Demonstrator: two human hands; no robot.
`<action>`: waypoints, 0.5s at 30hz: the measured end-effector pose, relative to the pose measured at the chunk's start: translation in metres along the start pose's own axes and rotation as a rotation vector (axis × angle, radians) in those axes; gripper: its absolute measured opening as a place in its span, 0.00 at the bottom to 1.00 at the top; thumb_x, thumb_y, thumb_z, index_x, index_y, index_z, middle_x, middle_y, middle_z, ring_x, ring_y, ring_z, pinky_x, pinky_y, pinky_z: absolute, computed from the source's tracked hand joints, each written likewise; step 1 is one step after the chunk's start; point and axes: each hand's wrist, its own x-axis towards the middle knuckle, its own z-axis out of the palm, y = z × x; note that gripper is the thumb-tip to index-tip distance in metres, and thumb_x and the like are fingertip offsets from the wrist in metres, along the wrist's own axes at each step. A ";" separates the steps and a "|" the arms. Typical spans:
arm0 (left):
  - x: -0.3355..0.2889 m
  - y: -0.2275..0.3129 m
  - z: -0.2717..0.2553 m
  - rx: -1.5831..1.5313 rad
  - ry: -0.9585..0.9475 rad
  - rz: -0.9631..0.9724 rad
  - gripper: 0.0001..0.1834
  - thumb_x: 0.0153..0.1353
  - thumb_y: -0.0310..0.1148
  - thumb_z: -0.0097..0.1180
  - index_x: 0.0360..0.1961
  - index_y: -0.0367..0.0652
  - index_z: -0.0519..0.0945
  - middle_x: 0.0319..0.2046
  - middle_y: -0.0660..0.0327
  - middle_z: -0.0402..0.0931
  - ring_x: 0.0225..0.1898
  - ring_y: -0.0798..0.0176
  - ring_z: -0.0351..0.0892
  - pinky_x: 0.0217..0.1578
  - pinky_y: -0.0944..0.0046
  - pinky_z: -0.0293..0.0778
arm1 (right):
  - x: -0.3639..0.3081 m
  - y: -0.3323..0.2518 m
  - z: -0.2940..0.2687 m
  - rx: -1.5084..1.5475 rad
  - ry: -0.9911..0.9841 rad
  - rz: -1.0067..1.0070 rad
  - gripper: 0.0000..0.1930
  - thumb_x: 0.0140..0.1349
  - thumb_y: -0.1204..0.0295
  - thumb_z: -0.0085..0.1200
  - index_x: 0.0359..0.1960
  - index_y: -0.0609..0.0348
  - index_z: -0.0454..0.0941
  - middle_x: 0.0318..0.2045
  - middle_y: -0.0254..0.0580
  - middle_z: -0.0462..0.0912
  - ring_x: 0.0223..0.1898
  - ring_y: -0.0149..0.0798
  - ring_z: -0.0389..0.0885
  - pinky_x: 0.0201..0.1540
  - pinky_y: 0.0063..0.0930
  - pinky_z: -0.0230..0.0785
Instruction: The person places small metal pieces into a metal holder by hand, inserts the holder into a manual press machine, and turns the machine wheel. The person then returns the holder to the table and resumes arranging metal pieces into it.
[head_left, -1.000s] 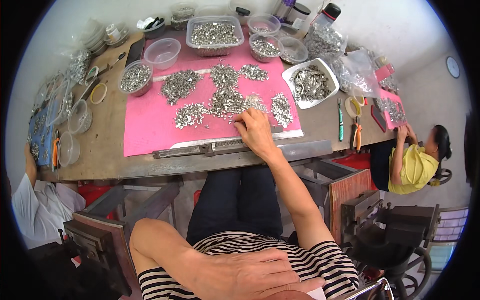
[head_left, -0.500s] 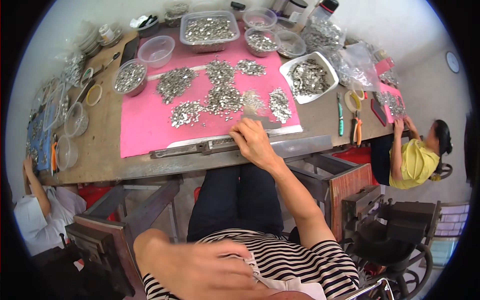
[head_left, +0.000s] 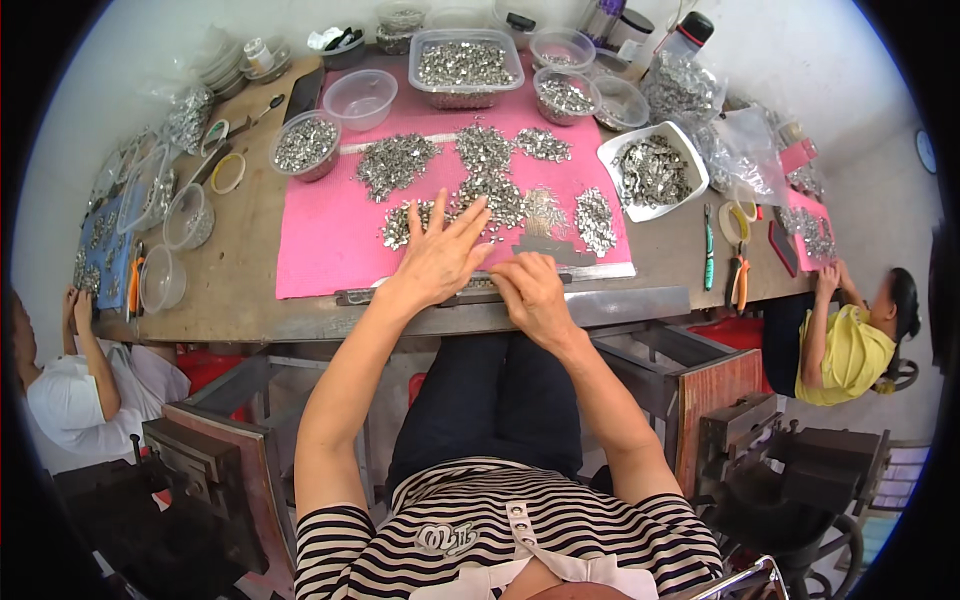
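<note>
A pink mat (head_left: 320, 235) covers the middle of the workbench, with several heaps of small silver metal parts (head_left: 488, 178) on it. My left hand (head_left: 440, 255) lies flat on the mat's near edge, fingers spread, touching the closest heap. My right hand (head_left: 530, 290) rests beside it with fingers curled down over a long metal bar (head_left: 620, 300) at the bench's front edge. I cannot tell whether it pinches any parts.
Clear plastic tubs of metal parts (head_left: 465, 65) and a white tray (head_left: 650, 170) line the back and right. Pliers (head_left: 738, 275) lie on the right. One person sits at the left end (head_left: 70, 390), another in yellow at the right (head_left: 850, 345). Metal machines stand below.
My left hand has risen from my lap onto the mat next to the right hand. My right hand has drawn back from the heaps to the front bar.
</note>
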 end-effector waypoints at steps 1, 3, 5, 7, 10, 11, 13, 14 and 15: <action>0.002 0.002 -0.002 -0.002 -0.053 0.016 0.29 0.77 0.48 0.42 0.72 0.45 0.68 0.75 0.60 0.60 0.77 0.30 0.44 0.69 0.19 0.36 | 0.002 0.004 -0.004 0.001 0.000 -0.002 0.08 0.60 0.79 0.63 0.41 0.58 0.83 0.38 0.39 0.81 0.40 0.44 0.78 0.46 0.38 0.65; -0.007 0.008 -0.010 0.009 -0.065 0.028 0.29 0.77 0.48 0.41 0.72 0.46 0.68 0.75 0.62 0.61 0.78 0.31 0.44 0.69 0.18 0.35 | 0.010 0.014 -0.012 -0.087 0.025 0.015 0.12 0.62 0.80 0.60 0.47 0.58 0.83 0.42 0.40 0.83 0.44 0.44 0.80 0.49 0.38 0.66; -0.019 0.013 -0.017 -0.001 -0.133 0.030 0.29 0.77 0.48 0.40 0.73 0.47 0.68 0.75 0.63 0.62 0.77 0.31 0.44 0.68 0.16 0.33 | 0.018 0.022 -0.016 -0.105 -0.027 0.045 0.15 0.62 0.80 0.58 0.51 0.58 0.83 0.49 0.39 0.85 0.51 0.45 0.80 0.55 0.39 0.66; -0.032 0.016 -0.024 -0.032 -0.143 0.023 0.26 0.77 0.46 0.43 0.70 0.48 0.72 0.73 0.64 0.65 0.78 0.33 0.44 0.67 0.15 0.31 | 0.024 0.026 -0.016 -0.255 -0.156 -0.083 0.17 0.61 0.79 0.58 0.53 0.57 0.83 0.55 0.36 0.84 0.58 0.45 0.77 0.61 0.41 0.64; -0.041 0.013 -0.030 -0.089 -0.109 0.008 0.21 0.74 0.41 0.51 0.63 0.48 0.80 0.68 0.64 0.73 0.76 0.38 0.53 0.69 0.19 0.34 | 0.024 0.029 -0.024 -0.285 -0.269 -0.116 0.17 0.61 0.79 0.58 0.52 0.57 0.84 0.57 0.33 0.84 0.62 0.45 0.75 0.64 0.42 0.62; -0.041 0.010 -0.028 -0.167 0.008 -0.039 0.16 0.71 0.38 0.55 0.56 0.48 0.83 0.60 0.64 0.78 0.70 0.43 0.62 0.68 0.25 0.42 | 0.024 0.030 -0.030 -0.284 -0.267 -0.118 0.17 0.61 0.79 0.58 0.52 0.57 0.84 0.57 0.33 0.84 0.62 0.45 0.75 0.64 0.42 0.62; -0.037 0.007 -0.026 -0.246 0.126 -0.084 0.12 0.68 0.35 0.59 0.50 0.49 0.87 0.52 0.64 0.84 0.63 0.48 0.71 0.67 0.31 0.49 | 0.025 0.035 -0.040 -0.150 -0.335 -0.088 0.15 0.61 0.79 0.59 0.50 0.57 0.85 0.54 0.34 0.85 0.61 0.45 0.76 0.64 0.42 0.62; -0.031 0.006 -0.025 -0.230 0.170 -0.122 0.09 0.66 0.34 0.61 0.45 0.49 0.87 0.44 0.65 0.83 0.55 0.52 0.73 0.63 0.38 0.53 | 0.025 0.037 -0.041 -0.151 -0.335 -0.087 0.15 0.61 0.79 0.59 0.50 0.57 0.85 0.54 0.34 0.85 0.61 0.45 0.76 0.64 0.42 0.62; -0.025 0.005 -0.024 -0.215 0.214 -0.160 0.05 0.63 0.33 0.63 0.40 0.50 0.87 0.36 0.66 0.82 0.46 0.56 0.76 0.58 0.45 0.58 | 0.025 0.039 -0.041 -0.097 -0.304 -0.076 0.14 0.61 0.79 0.59 0.48 0.57 0.85 0.51 0.36 0.86 0.57 0.45 0.77 0.62 0.42 0.64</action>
